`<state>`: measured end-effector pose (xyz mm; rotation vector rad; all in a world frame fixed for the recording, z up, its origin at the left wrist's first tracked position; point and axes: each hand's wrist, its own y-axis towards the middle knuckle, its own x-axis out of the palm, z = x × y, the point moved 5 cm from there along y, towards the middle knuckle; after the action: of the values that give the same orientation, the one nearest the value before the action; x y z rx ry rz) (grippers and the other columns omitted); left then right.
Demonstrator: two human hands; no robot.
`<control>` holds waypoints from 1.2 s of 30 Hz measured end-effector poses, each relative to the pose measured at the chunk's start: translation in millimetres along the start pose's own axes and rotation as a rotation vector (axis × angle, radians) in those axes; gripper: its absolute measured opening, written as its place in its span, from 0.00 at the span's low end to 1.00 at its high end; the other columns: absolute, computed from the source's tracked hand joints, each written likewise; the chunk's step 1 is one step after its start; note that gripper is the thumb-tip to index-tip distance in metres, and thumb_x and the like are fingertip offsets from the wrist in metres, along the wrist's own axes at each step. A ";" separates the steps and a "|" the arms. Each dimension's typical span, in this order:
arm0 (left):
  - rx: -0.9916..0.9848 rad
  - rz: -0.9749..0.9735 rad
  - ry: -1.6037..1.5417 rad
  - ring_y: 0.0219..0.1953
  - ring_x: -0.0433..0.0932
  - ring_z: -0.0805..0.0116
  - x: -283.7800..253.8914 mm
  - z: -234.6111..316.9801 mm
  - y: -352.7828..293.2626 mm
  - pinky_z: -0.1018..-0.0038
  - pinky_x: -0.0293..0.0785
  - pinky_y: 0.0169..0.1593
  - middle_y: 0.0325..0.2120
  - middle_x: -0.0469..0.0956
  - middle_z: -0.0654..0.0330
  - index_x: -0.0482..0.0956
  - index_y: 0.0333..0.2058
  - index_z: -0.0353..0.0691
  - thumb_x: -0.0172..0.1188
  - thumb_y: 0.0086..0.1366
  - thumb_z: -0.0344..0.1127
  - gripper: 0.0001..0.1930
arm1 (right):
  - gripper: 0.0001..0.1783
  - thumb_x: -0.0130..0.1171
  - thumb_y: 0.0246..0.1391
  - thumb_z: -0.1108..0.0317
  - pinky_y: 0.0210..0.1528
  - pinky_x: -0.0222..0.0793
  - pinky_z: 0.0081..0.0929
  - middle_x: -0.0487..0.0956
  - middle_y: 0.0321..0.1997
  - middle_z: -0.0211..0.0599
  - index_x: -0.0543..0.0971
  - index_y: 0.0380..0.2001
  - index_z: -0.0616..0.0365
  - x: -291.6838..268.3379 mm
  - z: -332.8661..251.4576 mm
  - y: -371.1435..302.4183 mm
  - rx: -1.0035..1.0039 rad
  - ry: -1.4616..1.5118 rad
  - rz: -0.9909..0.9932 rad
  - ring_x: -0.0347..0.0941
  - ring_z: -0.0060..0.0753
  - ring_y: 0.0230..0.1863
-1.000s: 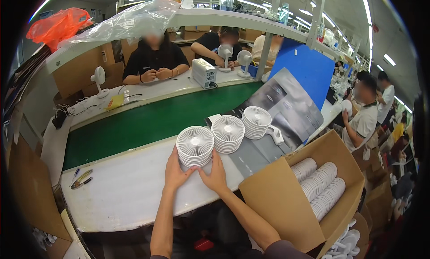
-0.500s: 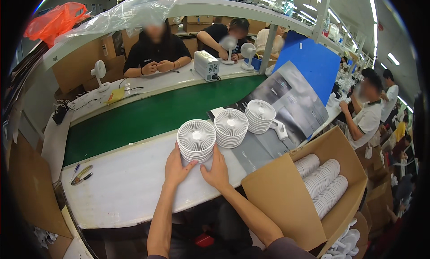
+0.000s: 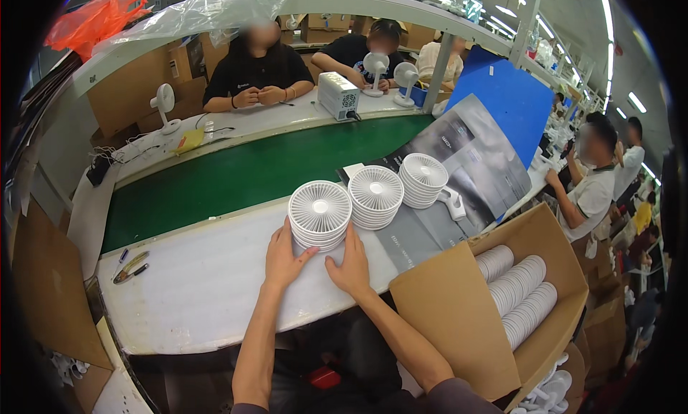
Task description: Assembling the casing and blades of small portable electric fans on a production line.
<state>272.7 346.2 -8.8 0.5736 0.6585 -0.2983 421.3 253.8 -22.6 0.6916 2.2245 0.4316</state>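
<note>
Both palms flank a stack of white round fan grilles [image 3: 319, 212] on the white worktop. My left hand [image 3: 284, 262] curves against the stack's left side, its thumb at the lower front. From the right, my right hand [image 3: 350, 266] presses its fingers along the stack's edge, thumb pointing inward. Close by on the right stands a second stack of grilles [image 3: 376, 192], and beyond it a third stack [image 3: 424, 177]. Next to the third stack lies a white fan handle part [image 3: 453, 204] on a grey printed sheet [image 3: 419, 235].
An open cardboard box [image 3: 451, 321] at the right holds rows of stacked grilles [image 3: 517, 289]. Pliers [image 3: 131, 269] lie at the left. Behind the worktop runs a green belt [image 3: 244, 167]. Across it sit co-workers with small white fans [image 3: 375, 70] and a grey power unit [image 3: 337, 95].
The whole view has shifted slightly. Both hands remain around the same stack, which keeps its place beside the other two.
</note>
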 end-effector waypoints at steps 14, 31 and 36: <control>0.008 0.022 -0.017 0.57 0.72 0.48 2.8 -1.7 -0.9 0.61 0.69 0.60 0.55 0.73 0.44 0.61 0.65 0.32 0.70 0.57 0.50 0.44 | 0.48 0.62 0.46 0.69 0.66 0.63 0.43 0.62 0.68 0.61 0.54 0.69 0.71 7.6 13.7 -1.4 0.031 0.017 0.042 0.64 0.60 0.65; -0.002 0.017 0.006 0.57 0.73 0.48 9.2 -9.6 -2.4 0.61 0.69 0.60 0.55 0.74 0.44 0.62 0.64 0.30 0.71 0.56 0.50 0.45 | 0.43 0.62 0.47 0.71 0.63 0.66 0.40 0.67 0.65 0.60 0.60 0.66 0.72 7.9 19.0 -2.2 0.078 0.048 0.030 0.67 0.57 0.61; -0.010 0.002 0.023 0.56 0.73 0.48 6.2 -7.0 -3.2 0.61 0.69 0.60 0.55 0.74 0.44 0.62 0.64 0.30 0.71 0.57 0.49 0.44 | 0.43 0.63 0.46 0.71 0.62 0.66 0.40 0.69 0.64 0.59 0.60 0.66 0.73 7.1 18.2 -2.9 0.029 0.043 0.021 0.68 0.56 0.60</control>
<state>272.6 347.2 -18.6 0.5688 0.6816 -0.2867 429.8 257.3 -40.0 0.7285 2.2699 0.4290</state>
